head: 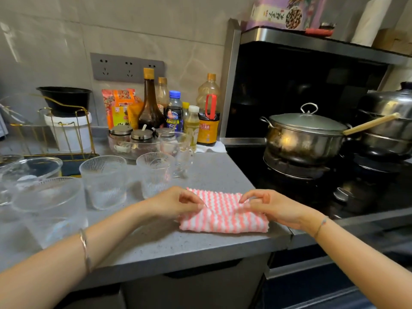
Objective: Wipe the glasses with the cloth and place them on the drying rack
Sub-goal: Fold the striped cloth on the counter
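A folded pink-and-white cloth (223, 214) lies on the grey bench (178, 246) near its front edge. The left hand (178, 202) and right hand (267, 206) pinch its two upper corners, fingers apparently closed on the fabric. Ribbed glasses (103, 181) stand just left; the gold drying rack (60, 134) stands behind them.

Cloth (224, 214) pink/white stripes; glasses (103, 181) clear, ribbed; rack (66, 130) gold; countertop (178, 241) grey speckled.

You face a grey speckled countertop (200, 237) backed by a pale tiled wall (111, 30). A grey socket panel (127, 68) sits at eleven o'clock; a black stove recess (289, 85) under a steel shelf (312, 41) at two o'clock.
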`<state>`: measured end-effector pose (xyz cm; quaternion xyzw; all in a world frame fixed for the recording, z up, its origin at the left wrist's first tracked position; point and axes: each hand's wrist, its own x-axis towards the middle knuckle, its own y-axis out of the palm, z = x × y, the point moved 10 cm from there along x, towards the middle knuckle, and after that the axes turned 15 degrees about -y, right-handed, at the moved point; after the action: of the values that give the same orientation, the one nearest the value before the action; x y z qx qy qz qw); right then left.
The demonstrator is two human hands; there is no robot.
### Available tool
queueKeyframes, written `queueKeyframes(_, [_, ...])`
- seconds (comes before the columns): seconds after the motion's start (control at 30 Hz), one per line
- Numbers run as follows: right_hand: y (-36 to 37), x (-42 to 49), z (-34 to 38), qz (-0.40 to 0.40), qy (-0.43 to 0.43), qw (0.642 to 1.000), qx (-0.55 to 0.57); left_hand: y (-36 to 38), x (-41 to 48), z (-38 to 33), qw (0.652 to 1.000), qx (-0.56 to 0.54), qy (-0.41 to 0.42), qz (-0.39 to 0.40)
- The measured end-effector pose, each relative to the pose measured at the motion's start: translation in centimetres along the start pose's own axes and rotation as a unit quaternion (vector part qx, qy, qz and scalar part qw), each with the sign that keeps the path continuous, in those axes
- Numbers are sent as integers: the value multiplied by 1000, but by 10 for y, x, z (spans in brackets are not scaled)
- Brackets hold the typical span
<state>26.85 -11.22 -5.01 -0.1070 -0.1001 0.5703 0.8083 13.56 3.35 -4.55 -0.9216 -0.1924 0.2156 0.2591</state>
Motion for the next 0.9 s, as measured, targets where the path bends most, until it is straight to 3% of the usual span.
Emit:
queueKeyframes(0.1, [-17,8,3,-69,-28,997,-28,-13,15,-1,998,-35,-3,-56])
queueKeyframes(0.2, [-39,22,9,-140,-59,987,-55,-30,27,-18,989,6,38,-142])
queueKeyframes(0.4, [-52,52,8,-161,-95,961,-204,-37,43,-35,963,119,33,-240])
queueKeyframes(0.6, [-58,62,-13,-176,-67,945,-268,-26,57,-23,960,138,12,-244])
queueKeyframes(0.73, [-44,53,-1,-191,-80,919,-335,-6,44,-34,937,231,84,-247])
queueKeyframes(0.8, [-18,52,11,-147,-109,916,-358,16,44,-32,931,294,95,-192])
queueKeyframes(0.9, [29,50,-3,-1,-98,885,-456,40,49,-7,921,373,45,-102])
